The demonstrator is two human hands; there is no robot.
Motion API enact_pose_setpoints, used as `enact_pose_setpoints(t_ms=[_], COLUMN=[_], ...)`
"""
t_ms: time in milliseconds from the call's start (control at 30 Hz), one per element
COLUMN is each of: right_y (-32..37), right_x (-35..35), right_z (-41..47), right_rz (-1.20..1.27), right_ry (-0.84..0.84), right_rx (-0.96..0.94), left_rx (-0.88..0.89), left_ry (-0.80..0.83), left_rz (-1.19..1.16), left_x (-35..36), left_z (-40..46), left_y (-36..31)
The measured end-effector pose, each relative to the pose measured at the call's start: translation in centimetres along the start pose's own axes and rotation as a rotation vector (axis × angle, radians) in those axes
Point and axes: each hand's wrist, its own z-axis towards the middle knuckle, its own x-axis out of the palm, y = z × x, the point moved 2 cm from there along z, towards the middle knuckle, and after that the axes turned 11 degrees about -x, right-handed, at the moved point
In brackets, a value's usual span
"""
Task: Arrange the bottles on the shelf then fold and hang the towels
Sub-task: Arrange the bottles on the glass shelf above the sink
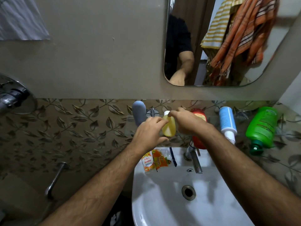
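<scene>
White sink [156,198] nearest, sachets [154,160] on its rim. Above it, my left hand [147,133] and right hand [187,123] both pinch yellow bottle [169,128] at glass shelf [130,121]. Red bottle [199,117], blue-white bottle [227,123], green bottle [261,128] along shelf to right. Towels [241,35] reflected in mirror [179,38] beyond.

We see a clear glass shelf [130,119] carrying glossy plastic bottles: translucent yellow bottle [169,128], shiny green bottle [260,128]. The sink [162,201] looks glazed white ceramic, its tap [195,162] polished metal. Woven striped cloth towels [244,35] show in the mirror [187,46].
</scene>
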Motion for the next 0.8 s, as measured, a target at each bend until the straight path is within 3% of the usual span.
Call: enact_pose_setpoints(t_ms=[300, 400, 633, 800], right_y=[-0.1, -1.1, -2.5, -2.8], right_x=[0.8, 0.2, -1.4, -1.1], right_z=[-0.5, -0.6, -0.7, -0.2], right_rz=[0.04, 0.178, 0.456, 0.53], right_ry=[-0.02, -0.026, -0.201, -0.283], right_rx=[-0.093, -0.085, -0.084, -0.058], left_rx=[-0.057, -0.069, -0.209, -0.317], left_ry=[-0.058, -0.114, -0.225, -0.204], left_rz=[-0.111, -0.217, -0.547, -0.615], left_x=[0.6, 0.1, -1.1, -0.8], left_z=[0.1, 0.2, 1.5, 2.3], left_y=[0.2, 0.1, -0.7, -1.2])
